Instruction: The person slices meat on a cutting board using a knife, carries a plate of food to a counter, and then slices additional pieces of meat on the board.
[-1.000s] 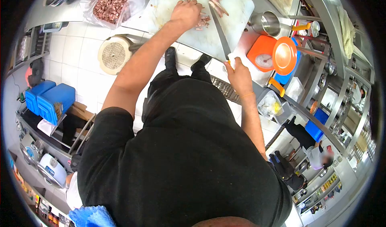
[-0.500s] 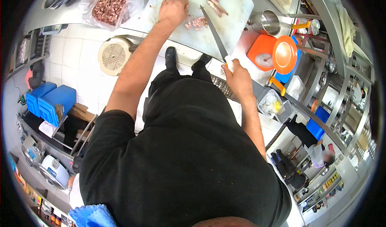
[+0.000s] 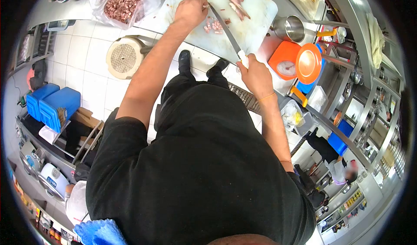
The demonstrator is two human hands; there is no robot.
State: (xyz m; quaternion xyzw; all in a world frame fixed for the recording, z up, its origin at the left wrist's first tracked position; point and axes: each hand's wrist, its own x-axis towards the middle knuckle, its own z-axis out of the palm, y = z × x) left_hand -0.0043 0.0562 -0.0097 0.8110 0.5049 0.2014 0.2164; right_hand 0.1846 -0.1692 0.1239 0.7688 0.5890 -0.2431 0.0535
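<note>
White and lightly stained, the cutting board [image 3: 257, 25] lies on the metal counter [image 3: 266, 49]; read it as a clock face, with twelve at the top of the view. At five o'clock, just off the near edge, the right hand [image 3: 257, 76] has its fingers wrapped around the white handle of the knife [image 3: 231, 36], whose blade slants toward eleven. The left hand [image 3: 190, 11] is at ten o'clock, fingers bunched narrow beside the blade's tip; I cannot tell whether they touch the steel or pinch anything.

Half a second ago a gap separated the tip from those fingers; now the tip has swung over to them. A second ago the left hand partly covered the chopped pieces [image 3: 213, 27]; they now lie bare near the middle, on the blade's nine o'clock side. I judge this a break between cuts, with attention on the tip rather than the meat.

A larger strip of meat [image 3: 239, 7] lies at one o'clock, clear of both hands. Beyond the board, between nine and ten, sits a plastic bag [image 3: 99, 6] of chopped meat.
</note>
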